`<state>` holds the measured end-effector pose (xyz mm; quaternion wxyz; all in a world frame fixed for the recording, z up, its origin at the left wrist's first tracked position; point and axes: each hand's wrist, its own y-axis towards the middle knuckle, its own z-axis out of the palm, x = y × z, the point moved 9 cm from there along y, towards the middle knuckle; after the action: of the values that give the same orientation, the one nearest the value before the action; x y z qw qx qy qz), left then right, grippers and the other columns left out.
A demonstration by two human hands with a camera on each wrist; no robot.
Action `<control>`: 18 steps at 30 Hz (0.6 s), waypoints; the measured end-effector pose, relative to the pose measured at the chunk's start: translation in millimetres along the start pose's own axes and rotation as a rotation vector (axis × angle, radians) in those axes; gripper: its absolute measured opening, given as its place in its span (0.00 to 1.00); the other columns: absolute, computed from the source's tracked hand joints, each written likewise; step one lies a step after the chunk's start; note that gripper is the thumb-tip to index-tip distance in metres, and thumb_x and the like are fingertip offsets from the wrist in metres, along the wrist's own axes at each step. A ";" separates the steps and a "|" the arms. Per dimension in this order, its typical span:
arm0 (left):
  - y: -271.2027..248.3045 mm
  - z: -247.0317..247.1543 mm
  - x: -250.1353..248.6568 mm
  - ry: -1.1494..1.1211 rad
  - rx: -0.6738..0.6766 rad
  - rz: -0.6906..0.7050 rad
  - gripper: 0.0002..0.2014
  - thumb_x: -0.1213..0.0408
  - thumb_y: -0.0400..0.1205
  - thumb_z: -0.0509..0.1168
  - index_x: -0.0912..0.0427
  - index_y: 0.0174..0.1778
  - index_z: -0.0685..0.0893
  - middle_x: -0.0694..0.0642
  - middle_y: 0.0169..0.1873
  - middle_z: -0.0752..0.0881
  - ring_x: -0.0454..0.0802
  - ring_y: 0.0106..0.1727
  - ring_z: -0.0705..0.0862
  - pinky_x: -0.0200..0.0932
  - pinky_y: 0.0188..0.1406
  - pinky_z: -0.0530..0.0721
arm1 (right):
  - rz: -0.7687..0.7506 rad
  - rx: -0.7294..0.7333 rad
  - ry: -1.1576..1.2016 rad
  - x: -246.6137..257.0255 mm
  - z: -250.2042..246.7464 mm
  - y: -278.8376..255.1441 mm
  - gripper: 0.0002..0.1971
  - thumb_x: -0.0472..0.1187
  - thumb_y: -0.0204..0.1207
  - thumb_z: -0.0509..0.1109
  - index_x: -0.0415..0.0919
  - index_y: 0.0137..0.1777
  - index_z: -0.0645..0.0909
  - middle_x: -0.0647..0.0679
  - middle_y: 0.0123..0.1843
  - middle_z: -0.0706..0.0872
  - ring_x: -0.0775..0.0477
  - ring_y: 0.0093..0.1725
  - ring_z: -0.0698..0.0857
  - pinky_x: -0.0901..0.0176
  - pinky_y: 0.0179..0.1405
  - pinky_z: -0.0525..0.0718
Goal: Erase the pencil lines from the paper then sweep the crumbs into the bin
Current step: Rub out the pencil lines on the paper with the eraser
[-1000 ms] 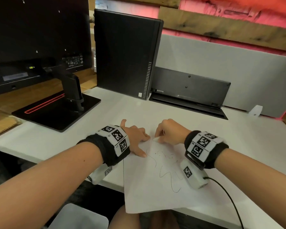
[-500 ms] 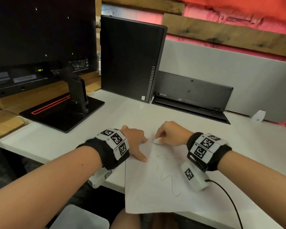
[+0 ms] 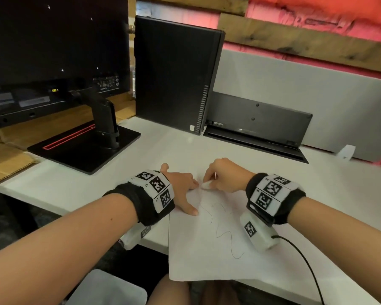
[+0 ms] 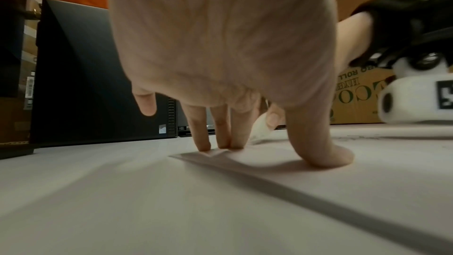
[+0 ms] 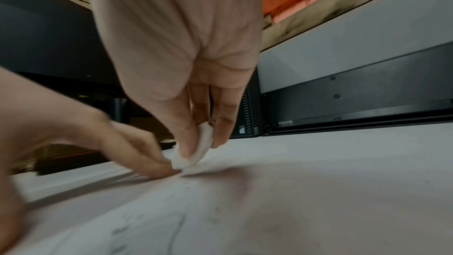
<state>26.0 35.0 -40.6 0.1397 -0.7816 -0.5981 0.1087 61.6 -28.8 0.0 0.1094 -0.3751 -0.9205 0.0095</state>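
bench (image 3: pixel 317 194) carries paper (image 3: pixel 207 256) under both hands. left hand (image 3: pixel 180 183) presses straight fingers (image 4: pixel 321 143) on the sheet's far left corner. right hand (image 3: pixel 224 176) pinches a white eraser (image 5: pixel 193 152) just beside those fingers, touching paper. pencil lines (image 3: pixel 224 236) lie nearer the wrists.

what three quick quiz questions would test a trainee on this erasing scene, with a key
1. True or false: the right hand pinches the small white eraser.
2. Which does the left hand do to the white paper sheet? A lifts it; B presses it flat with its fingertips; C crumples it.
3. Fill in: the dark wavy pencil line nearest the person is ____ erased.

Key: 1 true; 2 B; 3 not yet. The eraser tip meets the sheet at its far end, close to the left fingertips, while the near squiggle is untouched.
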 end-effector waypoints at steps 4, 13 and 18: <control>0.3 0.7 0.7 -0.008 -0.001 0.000 0.40 0.32 0.75 0.60 0.50 0.80 0.62 0.46 0.74 0.67 0.49 0.71 0.72 0.63 0.73 0.46 | 0.019 0.020 -0.022 -3.4 4.9 5.5 0.10 0.39 0.76 0.71 0.37 0.52 0.88 0.48 0.50 0.89 0.57 0.41 0.78 0.76 0.36 0.70; -1.2 1.2 -0.1 -0.013 0.011 -0.001 0.40 0.33 0.76 0.59 0.48 0.81 0.60 0.45 0.75 0.66 0.47 0.72 0.71 0.63 0.74 0.46 | -0.028 -0.001 0.065 3.4 7.3 -12.2 0.09 0.41 0.76 0.71 0.38 0.51 0.88 0.55 0.43 0.85 0.65 0.34 0.76 0.83 0.37 0.72; 0.0 1.6 1.4 -0.012 0.025 -0.018 0.41 0.33 0.76 0.59 0.48 0.82 0.58 0.45 0.75 0.65 0.48 0.73 0.70 0.63 0.74 0.45 | 0.010 0.005 0.019 -2.7 9.3 -1.7 0.09 0.40 0.77 0.70 0.37 0.51 0.88 0.45 0.49 0.89 0.62 0.32 0.75 0.82 0.33 0.72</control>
<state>25.8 36.4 -42.1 0.1467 -0.7737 -0.6046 0.1195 60.3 -31.3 -9.4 0.1192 -0.3794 -0.9175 0.0088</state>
